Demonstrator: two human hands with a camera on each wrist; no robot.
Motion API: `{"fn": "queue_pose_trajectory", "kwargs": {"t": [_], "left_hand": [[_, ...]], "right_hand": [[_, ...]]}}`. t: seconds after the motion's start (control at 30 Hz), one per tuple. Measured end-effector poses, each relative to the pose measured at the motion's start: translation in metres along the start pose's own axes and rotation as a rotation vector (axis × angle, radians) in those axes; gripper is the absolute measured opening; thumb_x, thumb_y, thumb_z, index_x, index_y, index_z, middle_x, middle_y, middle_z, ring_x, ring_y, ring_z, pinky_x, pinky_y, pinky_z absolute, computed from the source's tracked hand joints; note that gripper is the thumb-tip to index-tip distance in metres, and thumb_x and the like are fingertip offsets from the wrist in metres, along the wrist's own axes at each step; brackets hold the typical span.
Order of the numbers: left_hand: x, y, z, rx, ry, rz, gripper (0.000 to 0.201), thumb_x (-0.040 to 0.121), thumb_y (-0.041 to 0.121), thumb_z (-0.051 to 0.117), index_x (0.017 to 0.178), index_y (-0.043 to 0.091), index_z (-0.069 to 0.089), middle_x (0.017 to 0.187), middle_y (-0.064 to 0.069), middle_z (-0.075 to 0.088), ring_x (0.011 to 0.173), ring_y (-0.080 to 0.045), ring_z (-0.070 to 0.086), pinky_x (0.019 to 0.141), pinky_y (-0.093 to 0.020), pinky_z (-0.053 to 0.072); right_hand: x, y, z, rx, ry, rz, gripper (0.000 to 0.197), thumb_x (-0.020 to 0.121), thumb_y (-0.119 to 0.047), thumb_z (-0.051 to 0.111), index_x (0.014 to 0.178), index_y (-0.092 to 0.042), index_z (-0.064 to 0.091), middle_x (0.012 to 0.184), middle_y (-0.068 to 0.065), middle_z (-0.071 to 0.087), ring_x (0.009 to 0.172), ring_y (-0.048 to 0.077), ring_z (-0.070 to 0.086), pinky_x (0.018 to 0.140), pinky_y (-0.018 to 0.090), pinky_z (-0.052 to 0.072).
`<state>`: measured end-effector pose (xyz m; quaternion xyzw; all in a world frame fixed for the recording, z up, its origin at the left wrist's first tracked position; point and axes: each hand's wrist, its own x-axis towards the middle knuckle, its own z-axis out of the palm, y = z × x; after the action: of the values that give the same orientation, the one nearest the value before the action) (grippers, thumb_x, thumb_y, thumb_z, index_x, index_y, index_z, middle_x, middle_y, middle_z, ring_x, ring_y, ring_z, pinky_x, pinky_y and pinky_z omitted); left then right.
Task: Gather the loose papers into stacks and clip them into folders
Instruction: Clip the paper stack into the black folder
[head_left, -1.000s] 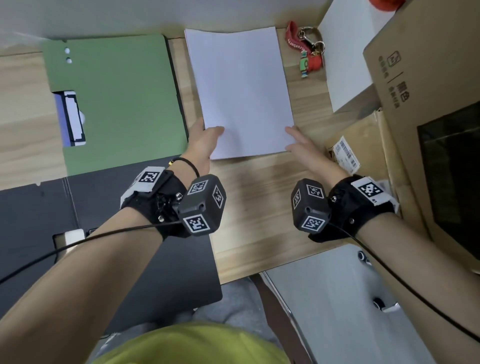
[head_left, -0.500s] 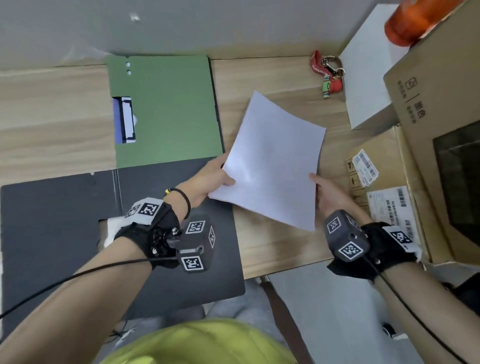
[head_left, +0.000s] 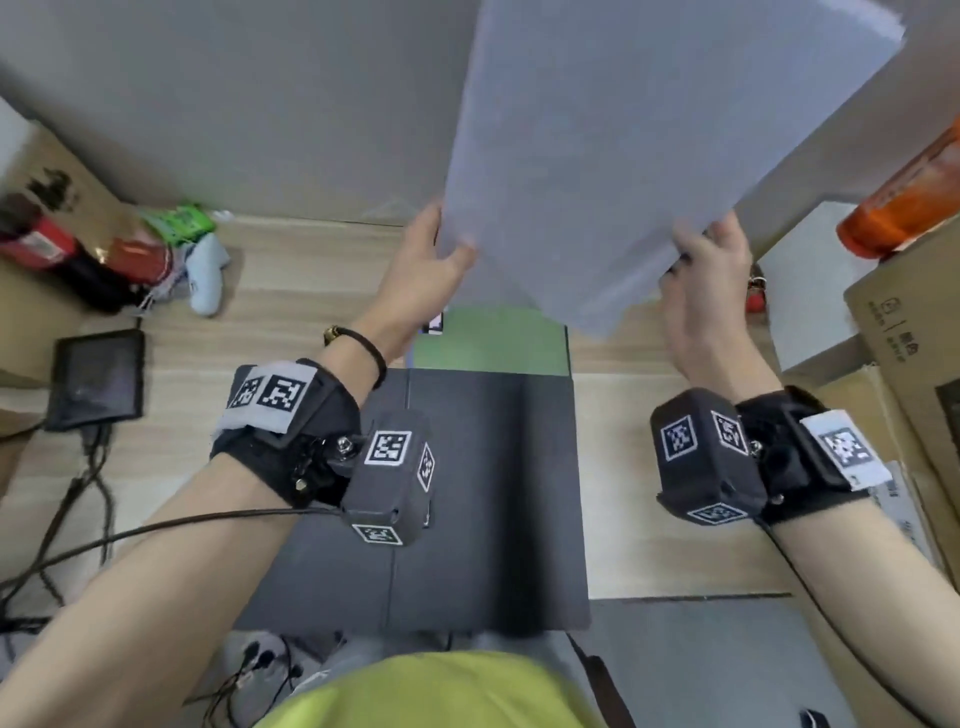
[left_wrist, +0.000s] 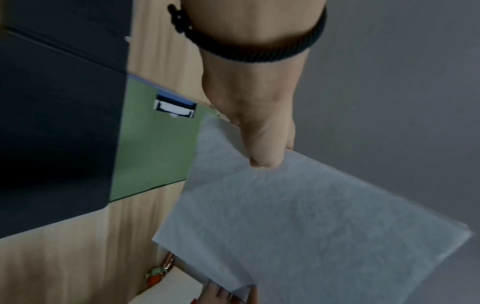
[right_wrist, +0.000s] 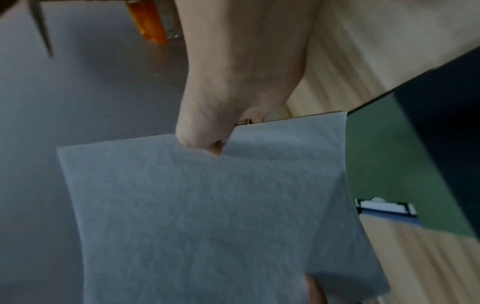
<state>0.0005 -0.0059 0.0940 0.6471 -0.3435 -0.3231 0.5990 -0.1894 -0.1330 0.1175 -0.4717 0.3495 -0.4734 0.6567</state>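
Paper stack (head_left: 649, 156) is up in the air over the desk (head_left: 291, 291), left hand (head_left: 421, 270) and right hand (head_left: 711, 280) each with a thumb-and-finger grip pinching a lower corner. Green folder (head_left: 493, 340), clip showing, lies below, partly under a black folder (head_left: 467, 493). Gathering looks done for this stack; squaring and clipping remain. White sheet (head_left: 800, 270) at right not yet collected.

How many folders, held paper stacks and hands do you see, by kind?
Folders: 2, the green folder and the black folder
Held paper: 1, the paper stack
Hands: 2, the left hand and the right hand, both gripping the paper stack
Total: 5
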Motion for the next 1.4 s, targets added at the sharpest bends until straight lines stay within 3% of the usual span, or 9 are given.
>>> {"fn": "queue_pose_trajectory", "kwargs": {"t": [0.1, 0.2, 0.33, 0.5, 0.73, 0.87, 1.03, 1.13, 1.4], "left_hand": [[-0.003, -0.004, -0.018, -0.051, 0.007, -0.007, 0.046, 0.086, 0.000, 0.056, 0.122, 0.028, 0.047, 0.127, 0.006, 0.060, 0.113, -0.001, 0.057, 0.096, -0.020, 0.047], [-0.011, -0.034, -0.025, -0.013, 0.027, -0.116, 0.054, 0.078, 0.010, 0.060, 0.131, 0.011, 0.048, 0.124, -0.001, 0.063, 0.111, -0.007, 0.059, 0.091, -0.019, 0.045], [-0.023, -0.065, -0.025, 0.119, -0.010, -0.201, 0.031, 0.097, 0.007, 0.046, 0.127, 0.011, 0.051, 0.115, 0.008, 0.060, 0.106, -0.006, 0.057, 0.081, -0.008, 0.042], [-0.016, -0.072, -0.027, 0.236, -0.025, -0.142, 0.028, 0.102, 0.020, 0.042, 0.123, 0.011, 0.057, 0.116, 0.002, 0.062, 0.112, -0.016, 0.058, 0.101, -0.033, 0.045], [0.006, -0.029, -0.026, 0.002, 0.082, -0.117, 0.020, 0.101, 0.023, 0.043, 0.115, 0.020, 0.056, 0.112, 0.006, 0.064, 0.099, -0.006, 0.060, 0.080, -0.017, 0.049], [-0.003, -0.045, -0.026, -0.019, 0.019, -0.346, 0.022, 0.097, 0.016, 0.046, 0.113, 0.015, 0.060, 0.100, 0.002, 0.068, 0.084, -0.013, 0.064, 0.060, -0.019, 0.051], [-0.038, -0.107, -0.033, 0.210, -0.210, -0.568, 0.019, 0.098, 0.015, 0.048, 0.110, 0.008, 0.061, 0.107, -0.009, 0.066, 0.091, -0.023, 0.062, 0.075, -0.030, 0.049], [-0.060, -0.132, -0.041, 0.270, -0.236, -0.721, 0.019, 0.094, 0.016, 0.055, 0.112, 0.017, 0.058, 0.105, -0.005, 0.065, 0.076, -0.019, 0.064, 0.079, -0.032, 0.054], [-0.100, -0.166, -0.043, 0.516, -0.245, -0.770, 0.018, 0.083, 0.030, 0.071, 0.089, 0.018, 0.060, 0.080, -0.006, 0.065, 0.058, -0.014, 0.063, 0.057, -0.026, 0.058]], "right_hand": [[-0.006, 0.002, 0.018, -0.052, -0.008, -0.004, 0.029, 0.082, 0.001, 0.049, 0.101, -0.020, 0.056, 0.097, -0.004, 0.063, 0.090, 0.011, 0.057, 0.074, 0.020, 0.042], [-0.022, 0.042, 0.015, -0.252, -0.062, 0.189, 0.036, 0.081, -0.005, 0.050, 0.113, -0.021, 0.051, 0.104, -0.006, 0.061, 0.091, 0.007, 0.054, 0.078, 0.020, 0.039], [-0.041, 0.088, 0.000, -0.465, -0.057, 0.427, 0.041, 0.094, -0.002, 0.044, 0.132, -0.018, 0.044, 0.116, -0.007, 0.055, 0.104, 0.008, 0.049, 0.088, 0.019, 0.033], [-0.035, 0.082, -0.008, -0.598, -0.080, 0.390, 0.033, 0.101, -0.017, 0.041, 0.132, -0.013, 0.049, 0.127, -0.005, 0.055, 0.118, 0.009, 0.046, 0.094, 0.022, 0.030], [-0.019, 0.014, 0.012, -0.585, -0.178, 0.163, 0.018, 0.098, -0.015, 0.045, 0.104, -0.023, 0.060, 0.104, -0.011, 0.066, 0.087, 0.000, 0.062, 0.076, 0.014, 0.049], [-0.029, 0.033, -0.011, -0.568, -0.335, 0.379, 0.025, 0.095, -0.007, 0.050, 0.108, -0.025, 0.061, 0.104, -0.009, 0.072, 0.093, 0.011, 0.069, 0.082, 0.032, 0.055], [-0.064, 0.095, -0.055, -0.621, -0.377, 0.673, 0.031, 0.095, -0.004, 0.050, 0.122, -0.019, 0.056, 0.101, -0.009, 0.074, 0.096, 0.017, 0.069, 0.077, 0.032, 0.056], [-0.086, 0.124, -0.080, -0.632, -0.315, 0.817, 0.032, 0.096, -0.001, 0.047, 0.122, -0.017, 0.055, 0.105, 0.000, 0.071, 0.096, 0.022, 0.068, 0.083, 0.039, 0.054], [-0.125, 0.161, -0.119, -0.666, -0.143, 0.921, 0.027, 0.094, 0.000, 0.049, 0.114, -0.017, 0.058, 0.099, 0.000, 0.068, 0.093, 0.024, 0.063, 0.081, 0.036, 0.049]]}}
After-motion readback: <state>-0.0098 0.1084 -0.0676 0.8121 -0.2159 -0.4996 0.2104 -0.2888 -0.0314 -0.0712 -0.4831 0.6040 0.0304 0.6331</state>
